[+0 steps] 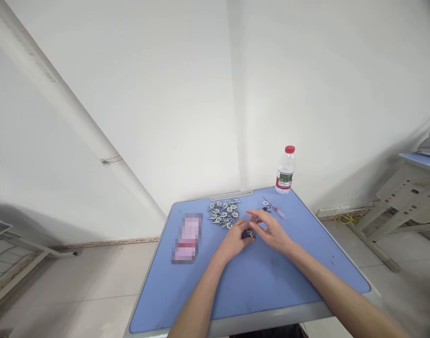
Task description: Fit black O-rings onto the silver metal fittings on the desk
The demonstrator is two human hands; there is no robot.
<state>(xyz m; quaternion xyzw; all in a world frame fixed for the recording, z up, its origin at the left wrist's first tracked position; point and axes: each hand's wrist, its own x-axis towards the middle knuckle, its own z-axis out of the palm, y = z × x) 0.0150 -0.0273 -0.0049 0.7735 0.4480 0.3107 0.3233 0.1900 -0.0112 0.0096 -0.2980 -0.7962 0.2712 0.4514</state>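
Note:
My left hand (236, 240) rests low over the blue desk, its fingers and thumb closed around a small shiny metal part with a dark piece (249, 233). Fingers cover much of that part, so its exact kind is hidden. Just to its right hovers my right hand (269, 230), thumb and forefinger apart and bent towards the part; I see nothing held in it. Behind my left hand lies a pile of small silver metal parts (224, 213), each with a rounded head and a pin-like end. Beyond my right hand are small dark rings (267, 206) and a thin red-and-clear tool (276, 210).
A clear bottle with a red cap (285, 176) stands at the desk's back right corner. On the left lies a blurred pinkish rectangular item (187, 238). The blue desk (271, 291) is close to a white wall. Another desk (405, 188) stands at right.

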